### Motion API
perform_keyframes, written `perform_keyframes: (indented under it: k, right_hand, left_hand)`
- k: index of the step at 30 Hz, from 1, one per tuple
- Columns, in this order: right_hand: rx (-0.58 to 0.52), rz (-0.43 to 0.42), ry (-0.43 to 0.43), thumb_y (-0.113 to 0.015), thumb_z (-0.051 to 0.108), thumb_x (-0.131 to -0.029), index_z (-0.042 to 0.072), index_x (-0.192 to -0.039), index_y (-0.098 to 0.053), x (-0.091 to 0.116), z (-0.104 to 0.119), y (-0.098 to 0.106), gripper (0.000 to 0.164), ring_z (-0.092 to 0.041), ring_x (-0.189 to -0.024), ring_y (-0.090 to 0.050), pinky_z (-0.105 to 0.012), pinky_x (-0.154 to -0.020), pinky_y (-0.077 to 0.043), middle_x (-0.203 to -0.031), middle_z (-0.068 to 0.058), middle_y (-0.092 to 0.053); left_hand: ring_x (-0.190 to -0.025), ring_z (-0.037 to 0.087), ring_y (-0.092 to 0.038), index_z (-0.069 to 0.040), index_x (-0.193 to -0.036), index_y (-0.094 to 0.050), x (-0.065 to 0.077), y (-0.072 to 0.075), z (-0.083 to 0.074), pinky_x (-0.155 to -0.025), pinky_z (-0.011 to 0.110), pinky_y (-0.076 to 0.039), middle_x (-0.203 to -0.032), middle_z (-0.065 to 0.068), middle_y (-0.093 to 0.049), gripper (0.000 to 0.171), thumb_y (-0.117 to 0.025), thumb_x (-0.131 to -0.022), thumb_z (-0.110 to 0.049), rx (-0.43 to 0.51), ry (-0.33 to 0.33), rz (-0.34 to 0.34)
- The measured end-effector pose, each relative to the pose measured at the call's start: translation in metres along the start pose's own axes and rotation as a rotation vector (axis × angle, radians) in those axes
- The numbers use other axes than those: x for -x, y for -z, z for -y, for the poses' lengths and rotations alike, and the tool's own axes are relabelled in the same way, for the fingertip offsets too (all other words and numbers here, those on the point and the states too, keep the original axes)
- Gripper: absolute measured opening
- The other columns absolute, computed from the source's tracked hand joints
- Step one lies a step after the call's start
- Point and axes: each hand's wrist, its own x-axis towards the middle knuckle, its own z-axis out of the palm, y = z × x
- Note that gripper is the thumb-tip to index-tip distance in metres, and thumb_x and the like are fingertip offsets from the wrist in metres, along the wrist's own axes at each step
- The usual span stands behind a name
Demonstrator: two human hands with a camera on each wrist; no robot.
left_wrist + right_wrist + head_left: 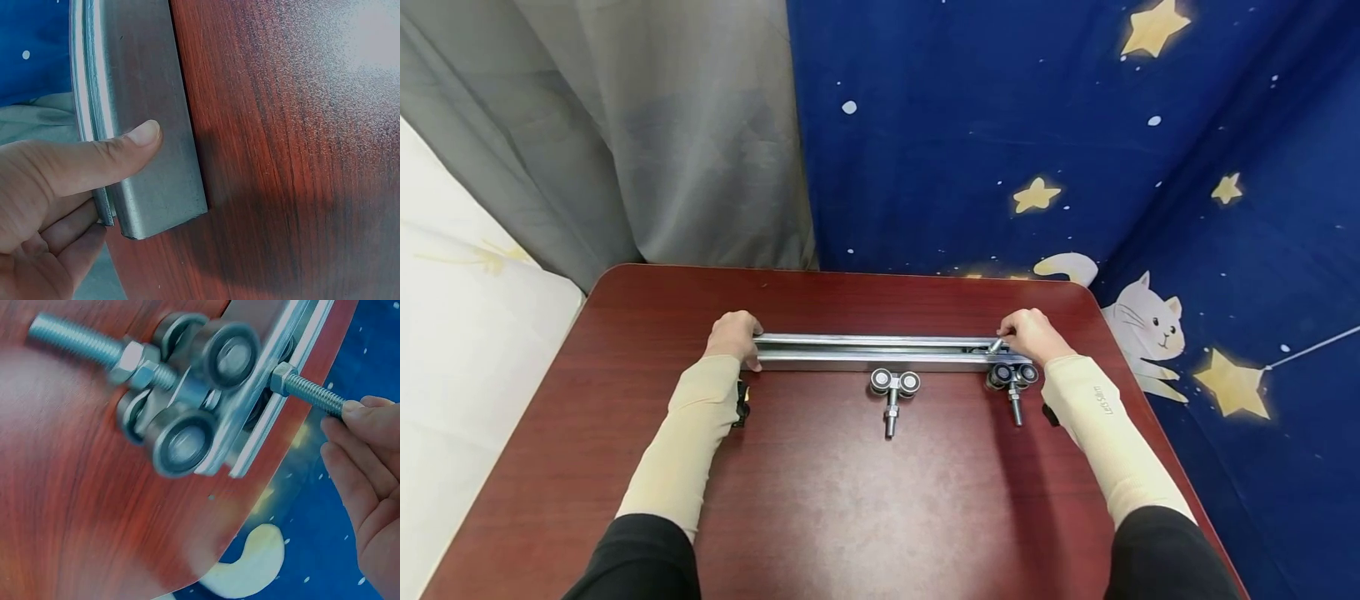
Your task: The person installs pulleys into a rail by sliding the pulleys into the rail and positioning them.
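A metal track rail (850, 360) with a slot along its top lies across the table. My left hand (735, 337) grips its left end; in the left wrist view the thumb presses the near side wall (156, 181) and the fingers curl behind. My right hand (1033, 335) pinches the tip of a threaded bolt (315, 394) between thumb and fingers. This bolt, with a hex nut on it, sticks up through the slot near the rail's right end. Its roller trolley sits inside the rail, mostly hidden by the lips.
One loose roller trolley (892, 392) lies before the middle of the rail, bolt pointing toward me. Another roller trolley (1013, 385) lies near the rail's right end, close to my right wrist. The red-brown table (850, 517) ends near a blue star-patterned curtain (940, 167).
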Motion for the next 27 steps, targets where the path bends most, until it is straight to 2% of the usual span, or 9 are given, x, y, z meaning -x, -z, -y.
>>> perform_keyframes:
  k: [10, 27]
  right_hand:
    - [0.029, -0.047, -0.011, -0.058, -0.006, -0.075, 0.001, -0.082, -0.072, 0.006, -0.017, 0.005, 0.017, -0.026, -0.082, -0.061, -0.041, -0.074, -0.050, -0.089, -0.014, -0.069]
    - [0.016, -0.026, -0.020, -0.057, -0.006, -0.076, 0.001, -0.085, -0.072, 0.008, -0.023, 0.008, 0.018, -0.029, -0.085, -0.061, -0.043, -0.075, -0.050, -0.092, -0.016, -0.068]
  left_hand:
    - [-0.109, 0.044, -0.046, 0.005, -0.115, -0.059, 0.000, 0.000, 0.001, -0.085, 0.051, -0.044, -0.115, 0.025, -0.057, 0.065, -0.083, -0.055, 0.000, -0.007, -0.010, 0.003]
    - [-0.109, 0.043, -0.046, 0.005, -0.115, -0.059, 0.003, 0.001, -0.002, -0.087, 0.051, -0.043, -0.116, 0.025, -0.056, 0.065, -0.083, -0.055, 0.000, -0.008, 0.004, 0.001]
